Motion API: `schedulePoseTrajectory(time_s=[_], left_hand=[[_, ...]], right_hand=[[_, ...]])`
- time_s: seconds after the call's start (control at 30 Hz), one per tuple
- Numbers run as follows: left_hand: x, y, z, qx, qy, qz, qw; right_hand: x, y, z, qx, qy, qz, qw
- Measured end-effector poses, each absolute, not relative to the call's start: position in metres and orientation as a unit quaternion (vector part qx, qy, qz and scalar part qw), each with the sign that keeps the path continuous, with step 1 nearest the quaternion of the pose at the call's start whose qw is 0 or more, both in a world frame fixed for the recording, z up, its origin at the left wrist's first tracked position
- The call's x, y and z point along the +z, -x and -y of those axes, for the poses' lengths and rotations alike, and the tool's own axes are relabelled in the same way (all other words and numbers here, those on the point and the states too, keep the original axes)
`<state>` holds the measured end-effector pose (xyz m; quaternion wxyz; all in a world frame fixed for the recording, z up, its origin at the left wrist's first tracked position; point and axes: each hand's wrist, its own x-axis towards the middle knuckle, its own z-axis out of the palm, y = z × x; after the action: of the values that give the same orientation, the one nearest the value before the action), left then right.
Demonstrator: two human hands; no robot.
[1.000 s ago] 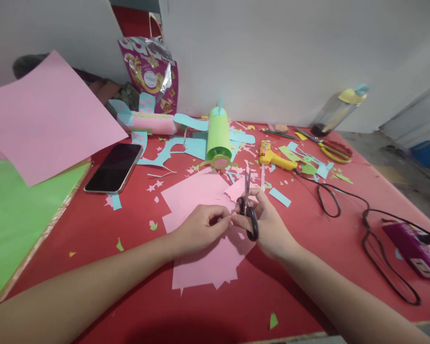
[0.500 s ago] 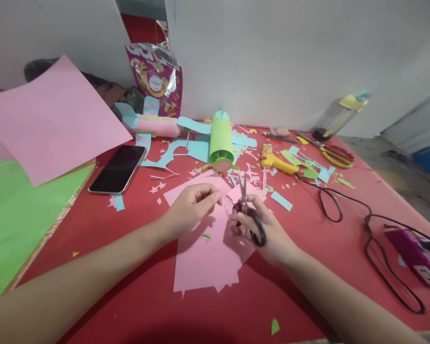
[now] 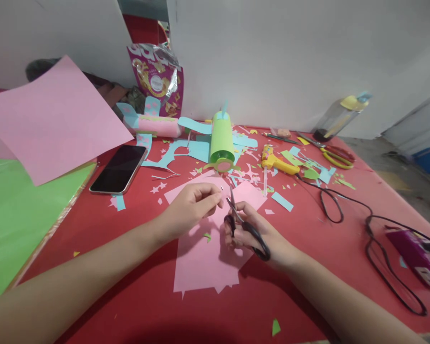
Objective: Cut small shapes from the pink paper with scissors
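Observation:
My left hand is closed in a pinch on a small pink paper piece that barely shows past the fingertips. In my right hand is a pair of black-handled scissors, fingers through the loops. Their blades are spread and point up and left, right by the pinched piece. Cut pink paper with jagged edges lies on the table under both hands. A small green scrap rests on it. Just beyond my hands lies a green paper tube with blue strips and a pink round end.
A phone and a large pink sheet lie left. Behind are a pink tube and a snack bag. At right are a yellow glue gun, its black cord, red-yellow scissors, a bottle and a purple power strip.
My left hand moved up and left, away from my right hand, and a green scrap came into view on the pink paper. The scissors turned leftward and their blades spread near the pinched piece.

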<state>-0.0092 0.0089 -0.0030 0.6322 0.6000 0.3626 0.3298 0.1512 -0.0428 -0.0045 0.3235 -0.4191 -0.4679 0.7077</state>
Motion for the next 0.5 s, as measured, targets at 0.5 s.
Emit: schedulePoseTrajectory(time_s=[0.5], left_hand=[[0.0071,0.0061,-0.0031,0.295,-0.636,-0.372,0.608]], right_hand=[[-0.0059,-0.1534,0.0420,0.716,0.413,0.456,0.328]])
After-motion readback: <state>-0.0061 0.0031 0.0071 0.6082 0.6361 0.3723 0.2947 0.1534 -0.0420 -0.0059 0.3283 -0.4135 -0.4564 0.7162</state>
